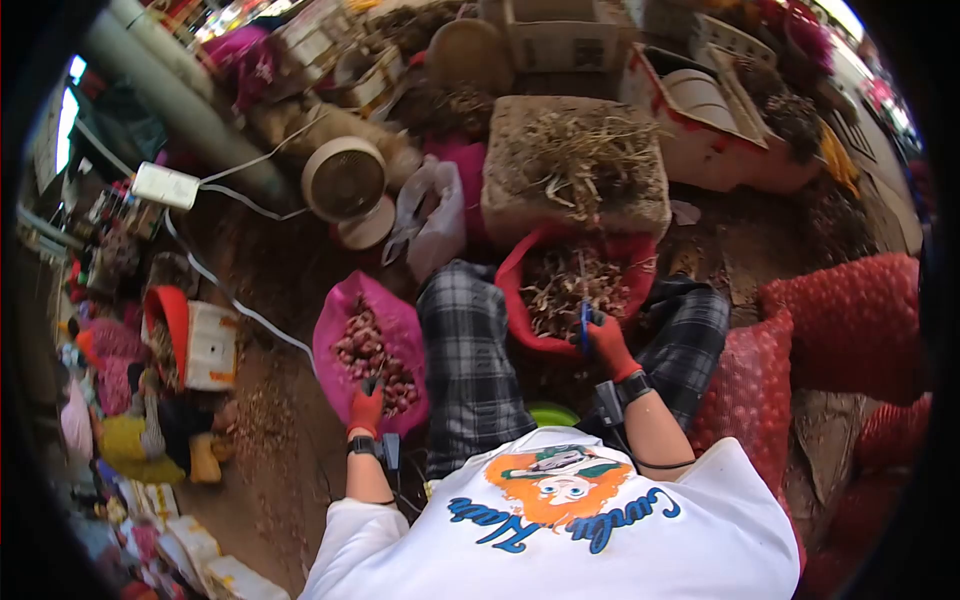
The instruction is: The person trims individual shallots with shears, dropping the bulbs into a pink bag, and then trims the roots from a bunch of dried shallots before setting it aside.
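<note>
My left hand (367, 405), in a red glove with dark fingertips, reaches into a pink bag (327, 335) of small reddish bulbs (365, 340) that look like shallots. Its fingers are bunched at the bulbs; what lies between them is too small to make out. My right hand (610, 348), gloved the same way, is closed around blue-handled scissors (586, 322). Their blades point away from me over a red bag (512, 290) with a rolled rim. Dry stalks and trimmings (560, 290) fill that bag, which sits between my knees.
Beyond the red bag stands a foam block (505, 190) with dry stalks (590, 150) on top. A fan (345, 180) and a white plastic bag (435, 215) are ahead on the left. Full red mesh sacks (745, 385) crowd my right. A white cable (240, 298) crosses the floor.
</note>
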Available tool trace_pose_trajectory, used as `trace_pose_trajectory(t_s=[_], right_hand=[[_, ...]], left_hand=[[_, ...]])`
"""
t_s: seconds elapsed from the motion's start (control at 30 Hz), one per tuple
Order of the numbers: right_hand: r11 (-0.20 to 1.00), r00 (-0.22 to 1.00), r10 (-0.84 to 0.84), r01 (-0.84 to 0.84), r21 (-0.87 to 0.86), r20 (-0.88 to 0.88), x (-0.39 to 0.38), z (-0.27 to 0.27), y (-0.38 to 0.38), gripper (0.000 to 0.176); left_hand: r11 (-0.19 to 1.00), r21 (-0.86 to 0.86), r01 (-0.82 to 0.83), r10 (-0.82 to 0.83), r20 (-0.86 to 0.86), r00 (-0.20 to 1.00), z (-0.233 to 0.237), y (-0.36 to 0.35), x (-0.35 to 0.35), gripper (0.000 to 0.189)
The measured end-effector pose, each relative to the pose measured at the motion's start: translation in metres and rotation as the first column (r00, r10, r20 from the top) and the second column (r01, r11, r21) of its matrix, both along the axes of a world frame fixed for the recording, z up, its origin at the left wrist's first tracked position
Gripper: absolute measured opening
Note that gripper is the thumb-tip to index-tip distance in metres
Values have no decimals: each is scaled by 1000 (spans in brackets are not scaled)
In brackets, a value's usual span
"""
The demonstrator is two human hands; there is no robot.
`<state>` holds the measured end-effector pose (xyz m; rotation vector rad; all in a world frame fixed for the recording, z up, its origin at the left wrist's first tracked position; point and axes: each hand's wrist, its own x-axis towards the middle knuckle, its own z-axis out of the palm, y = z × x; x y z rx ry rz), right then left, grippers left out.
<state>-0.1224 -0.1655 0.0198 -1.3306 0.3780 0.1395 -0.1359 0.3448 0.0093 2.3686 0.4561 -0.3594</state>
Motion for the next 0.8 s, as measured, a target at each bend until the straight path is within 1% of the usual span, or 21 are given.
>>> trace_pose_trajectory(t_s=[0.03, 0.07, 0.13, 0.17, 0.2, 0.27, 0.3, 0.37, 0.4, 0.43, 0.47, 0.5, 0.53, 0.57, 0.6, 0.63, 0.67, 0.7, 0.73, 0.77, 0.8], right_hand=[[999, 998, 30, -32, -33, -55, 0, 0, -1, 17], [996, 997, 50, -54, -66, -62, 0, 3, -2, 18], [985, 991, 111, -120, -122, -77, 2, 9, 0, 22], [991, 991, 101, -108, -75, -91, 1, 12, 1, 22], [995, 990, 95, -99, -29, -103, 0, 18, 2, 22], [994, 989, 76, -65, 92, -125, 0, 27, -3, 21], [990, 998, 37, -28, 140, -59, 4, 31, -10, 22], [967, 997, -51, 36, 252, 55, 10, 41, -22, 23], [957, 983, -150, 117, 264, 105, 16, 72, -26, 27], [963, 965, -184, 140, 229, 186, 25, 84, -37, 29], [967, 940, -211, 162, 194, 268, 34, 96, -48, 30], [969, 930, -230, 190, 160, 286, 41, 125, -56, 30], [968, 919, -247, 218, 126, 306, 48, 152, -63, 30], [940, 934, -205, 104, 325, 293, 59, 161, -75, 33], [860, 943, -162, -10, 510, 290, 69, 167, -90, 36], [735, 946, -121, -118, 668, 300, 80, 171, -104, 39], [567, 919, -31, -309, 764, 394, 104, 146, -118, 48], [694, 915, 14, -300, 655, 404, 105, 141, -122, 48], [812, 909, 47, -276, 514, 414, 104, 138, -124, 47], [859, 951, -33, -129, 495, 306, 104, 121, -121, 40], [980, 933, -31, -43, 196, 358, 106, 104, -113, 36]], left_hand=[[998, -64, 17, -17, 0, 1000, 4, -13, 5, 46], [997, -58, -59, 61, 35, 998, -40, -3, 14, 41], [962, -237, -136, 129, -42, 991, -50, -33, 34, 41], [930, -316, -187, 167, -89, 982, -52, -42, 40, 42], [991, -25, 134, -135, -12, 991, -81, -31, 53, 39], [939, -161, 305, -281, 155, 947, -80, -29, 66, 35], [893, -216, 395, -342, 243, 908, -77, -31, 75, 33], [912, -16, 410, -404, 144, 903, -29, -32, 101, 30], [924, -183, 336, -318, 118, 941, -10, -36, 118, 31], [908, -342, 243, -231, 76, 970, 11, -44, 134, 31], [932, -322, 165, -138, 105, 985, 49, -62, 146, 31], [948, -306, 85, -44, 140, 989, 84, -84, 158, 31], [901, -402, 165, -59, 262, 963, 104, -106, 174, 26], [839, -481, 254, -60, 383, 922, 117, -124, 187, 21], [856, -418, 304, -94, 452, 887, 107, -136, 203, 22], [867, -350, 355, -136, 520, 844, 113, -164, 215, 22], [763, -490, 421, -184, 460, 869, 119, -191, 215, 24], [645, -622, 444, -238, 388, 890, 154, -238, 206, 25], [536, -714, 450, -297, 339, 893, 143, -266, 207, 29], [343, -836, 429, -396, 285, 873, 146, -301, 200, 32], [239, -939, 249, -404, 137, 905, 132, -328, 197, 35]])
